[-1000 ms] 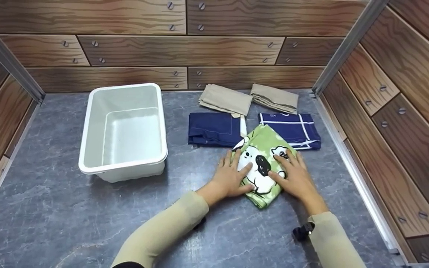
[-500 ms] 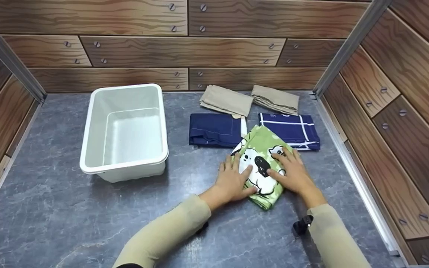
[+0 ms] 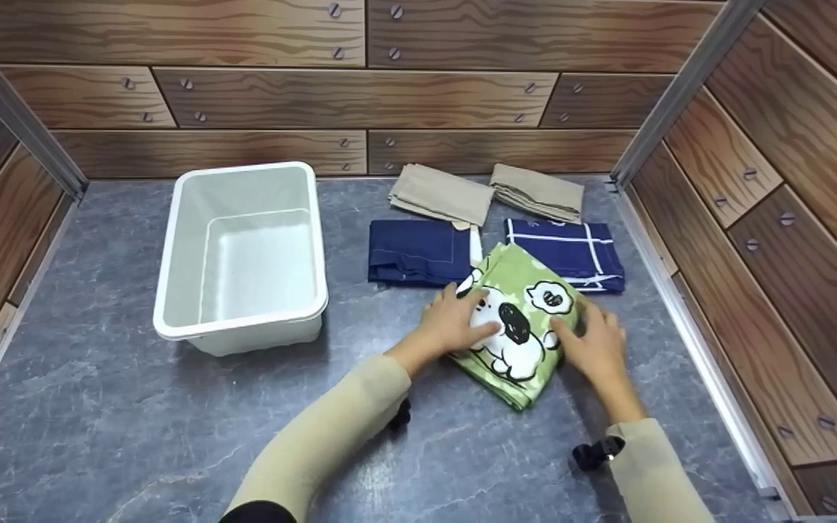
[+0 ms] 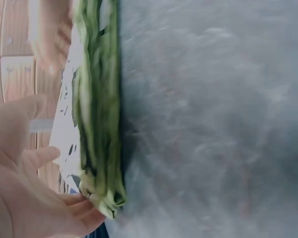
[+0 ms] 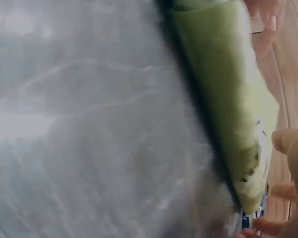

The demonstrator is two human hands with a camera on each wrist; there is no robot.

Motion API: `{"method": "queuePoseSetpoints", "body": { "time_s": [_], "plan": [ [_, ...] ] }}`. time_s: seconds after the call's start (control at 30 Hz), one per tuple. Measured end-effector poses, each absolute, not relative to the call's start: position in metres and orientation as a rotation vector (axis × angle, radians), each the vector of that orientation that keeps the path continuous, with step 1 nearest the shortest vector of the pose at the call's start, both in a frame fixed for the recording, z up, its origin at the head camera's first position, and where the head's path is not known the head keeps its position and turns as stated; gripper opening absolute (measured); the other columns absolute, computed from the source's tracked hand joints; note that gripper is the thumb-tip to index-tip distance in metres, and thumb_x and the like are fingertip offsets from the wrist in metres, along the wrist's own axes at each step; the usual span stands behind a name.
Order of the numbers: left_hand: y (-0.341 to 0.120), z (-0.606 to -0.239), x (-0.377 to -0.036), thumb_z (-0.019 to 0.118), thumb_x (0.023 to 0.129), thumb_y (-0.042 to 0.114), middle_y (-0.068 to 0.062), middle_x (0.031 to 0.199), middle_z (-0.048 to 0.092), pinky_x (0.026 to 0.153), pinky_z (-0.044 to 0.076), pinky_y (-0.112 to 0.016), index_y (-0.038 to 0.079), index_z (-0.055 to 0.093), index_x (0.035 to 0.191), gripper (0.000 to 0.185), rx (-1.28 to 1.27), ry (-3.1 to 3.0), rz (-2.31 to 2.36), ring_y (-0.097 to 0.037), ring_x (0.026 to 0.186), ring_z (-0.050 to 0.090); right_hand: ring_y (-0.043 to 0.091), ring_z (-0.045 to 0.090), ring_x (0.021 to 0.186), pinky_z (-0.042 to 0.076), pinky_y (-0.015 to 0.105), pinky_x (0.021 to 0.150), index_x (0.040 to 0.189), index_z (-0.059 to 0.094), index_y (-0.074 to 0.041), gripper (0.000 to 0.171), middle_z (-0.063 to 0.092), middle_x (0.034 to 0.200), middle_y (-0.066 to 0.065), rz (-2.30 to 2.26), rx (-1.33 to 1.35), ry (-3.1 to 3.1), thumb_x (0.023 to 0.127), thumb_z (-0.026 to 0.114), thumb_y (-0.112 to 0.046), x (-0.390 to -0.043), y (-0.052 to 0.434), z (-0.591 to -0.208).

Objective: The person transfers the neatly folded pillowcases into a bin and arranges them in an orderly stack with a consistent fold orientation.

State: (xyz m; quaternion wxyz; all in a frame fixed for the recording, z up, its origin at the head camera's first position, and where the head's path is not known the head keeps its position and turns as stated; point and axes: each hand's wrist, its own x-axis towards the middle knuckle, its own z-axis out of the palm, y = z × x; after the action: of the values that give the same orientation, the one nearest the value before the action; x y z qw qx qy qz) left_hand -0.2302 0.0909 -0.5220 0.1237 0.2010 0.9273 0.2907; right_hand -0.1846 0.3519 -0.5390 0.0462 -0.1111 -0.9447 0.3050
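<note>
A folded green cloth (image 3: 516,341) printed with white cartoon bears lies on the grey floor, its far corner over the navy cloths behind. My left hand (image 3: 455,319) is at its left edge, thumb stretched over the print. In the left wrist view, fingertips of the left hand (image 4: 39,193) touch the stacked folds at one corner of the green cloth (image 4: 99,114). My right hand (image 3: 596,345) stands at the right edge with fingers spread. Seen from the right wrist, the right hand's fingers (image 5: 287,192) are beside the cloth's rolled edge (image 5: 218,74).
To the left stands a white plastic tub (image 3: 240,327) with nothing in it. Behind the green cloth lie a plain navy cloth (image 3: 418,250), a navy cloth with white lines (image 3: 571,250) and two beige cloths (image 3: 440,195). Wood-patterned walls (image 3: 360,98) enclose the back and sides.
Both hands have slid off the top of the green cloth to its left and right edges. The right hand moved right, uncovering more print. The tub and other cloths stay put.
</note>
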Motion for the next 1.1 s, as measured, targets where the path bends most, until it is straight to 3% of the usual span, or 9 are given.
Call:
{"method": "queuePoseSetpoints", "body": {
  "time_s": [0.17, 0.27, 0.33, 0.4, 0.57, 0.87, 1.1],
  "plan": [
    [0.087, -0.514, -0.240, 0.056, 0.094, 0.057, -0.017, 0.143, 0.052, 0.106, 0.040, -0.056, 0.020, 0.045, 0.149, 0.067, 0.516, 2.608, 1.055, -0.039, 0.132, 0.044, 0.045, 0.044, 0.126, 0.037, 0.057, 0.107, 0.155, 0.026, -0.001, 0.087, 0.042, 0.141, 0.034, 1.137, -0.406, -2.963, 0.095, 0.056, -0.056, -0.179, 0.357, -0.525],
    [0.084, -0.510, -0.245, 0.054, 0.096, 0.056, -0.015, 0.147, 0.050, 0.113, 0.035, -0.053, 0.018, 0.045, 0.149, 0.067, 0.470, 2.509, 1.162, -0.039, 0.138, 0.040, 0.038, 0.055, 0.112, 0.051, 0.047, 0.093, 0.157, 0.019, 0.000, 0.086, 0.048, 0.137, 0.032, 1.339, -0.426, -2.955, 0.098, 0.054, -0.051, -0.177, 0.358, -0.518],
    [0.084, -0.507, -0.249, 0.053, 0.096, 0.056, -0.017, 0.148, 0.049, 0.115, 0.034, -0.052, 0.017, 0.044, 0.149, 0.067, 0.437, 2.447, 1.221, -0.039, 0.140, 0.039, 0.037, 0.056, 0.111, 0.057, 0.042, 0.084, 0.158, 0.012, -0.003, 0.087, 0.044, 0.140, 0.032, 1.537, -0.477, -2.915, 0.099, 0.053, -0.051, -0.176, 0.358, -0.513],
    [0.084, -0.506, -0.253, 0.053, 0.096, 0.056, -0.017, 0.151, 0.046, 0.116, 0.033, -0.051, 0.017, 0.042, 0.150, 0.068, 0.396, 2.382, 1.279, -0.037, 0.142, 0.038, 0.040, 0.054, 0.115, 0.059, 0.045, 0.081, 0.160, 0.004, -0.009, 0.088, 0.038, 0.145, 0.033, 1.771, -0.561, -2.835, 0.099, 0.051, -0.052, -0.175, 0.357, -0.509],
    [0.084, -0.505, -0.262, 0.052, 0.097, 0.056, -0.016, 0.156, 0.039, 0.117, 0.033, -0.046, 0.013, 0.037, 0.153, 0.072, 0.312, 2.246, 1.409, -0.033, 0.144, 0.035, 0.043, 0.040, 0.129, 0.056, 0.053, 0.089, 0.161, -0.004, -0.019, 0.088, 0.024, 0.153, 0.034, 2.127, -0.691, -2.625, 0.099, 0.049, -0.054, -0.176, 0.353, -0.505],
    [0.082, -0.500, -0.268, 0.049, 0.098, 0.058, -0.020, 0.158, 0.032, 0.120, 0.028, -0.042, 0.004, 0.032, 0.154, 0.079, 0.224, 2.123, 1.484, -0.031, 0.147, 0.030, 0.037, 0.040, 0.131, 0.054, 0.043, 0.084, 0.160, -0.003, -0.024, 0.079, 0.026, 0.154, 0.027, 2.313, -0.765, -2.360, 0.102, 0.047, -0.045, -0.177, 0.345, -0.512],
    [0.075, -0.500, -0.274, 0.045, 0.097, 0.063, -0.016, 0.154, 0.039, 0.109, 0.041, -0.050, 0.006, 0.036, 0.152, 0.079, 0.196, 2.016, 1.474, -0.032, 0.136, 0.043, 0.030, 0.039, 0.128, 0.047, 0.046, 0.091, 0.161, 0.001, -0.025, 0.073, 0.031, 0.148, 0.017, 2.450, -0.809, -2.152, 0.104, 0.045, -0.037, -0.177, 0.343, -0.512]
  ]
}}
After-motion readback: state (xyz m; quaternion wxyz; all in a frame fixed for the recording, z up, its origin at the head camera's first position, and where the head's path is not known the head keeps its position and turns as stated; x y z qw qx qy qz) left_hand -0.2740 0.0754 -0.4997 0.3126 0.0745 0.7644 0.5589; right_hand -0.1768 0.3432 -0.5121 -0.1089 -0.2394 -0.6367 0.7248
